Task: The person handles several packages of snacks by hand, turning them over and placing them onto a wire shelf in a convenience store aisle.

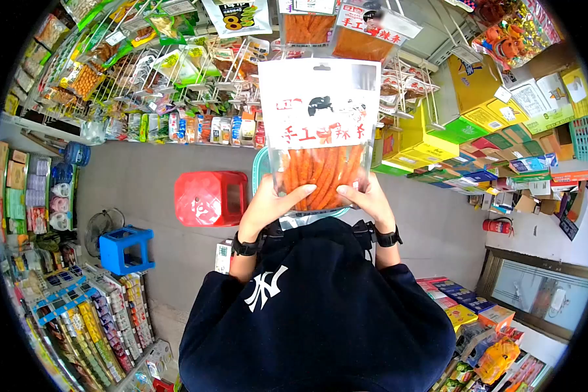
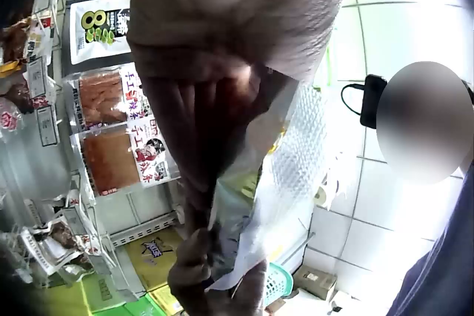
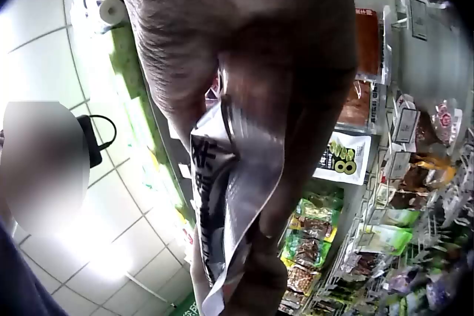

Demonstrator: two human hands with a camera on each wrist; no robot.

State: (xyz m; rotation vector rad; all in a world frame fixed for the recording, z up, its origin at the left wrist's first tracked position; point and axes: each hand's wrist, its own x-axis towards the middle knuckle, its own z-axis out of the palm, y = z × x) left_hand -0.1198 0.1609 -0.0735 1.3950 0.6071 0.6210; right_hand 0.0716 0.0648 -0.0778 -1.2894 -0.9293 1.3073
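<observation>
A large clear-and-white snack bag (image 1: 320, 130) with reddish-orange strips inside stands upright in front of the person in the head view. The left hand (image 1: 271, 204) grips its lower left side, thumb on the front. Its lower right side is gripped by the right hand (image 1: 370, 198), thumb also on the front. In the left wrist view the left hand (image 2: 229, 27) curls round the silvery bag edge (image 2: 285, 175). The right wrist view shows the right hand (image 3: 252, 12) round the other edge of the bag (image 3: 252, 175). Fingers behind the bag are hidden in the head view.
Racks of hanging snack packs (image 1: 235, 16) run behind the bag. A red stool (image 1: 209, 198) and a blue stool (image 1: 125, 249) stand on the floor at left. Yellow boxes (image 1: 424, 140) are stacked at right, with a fire extinguisher (image 1: 496, 226) by the wall.
</observation>
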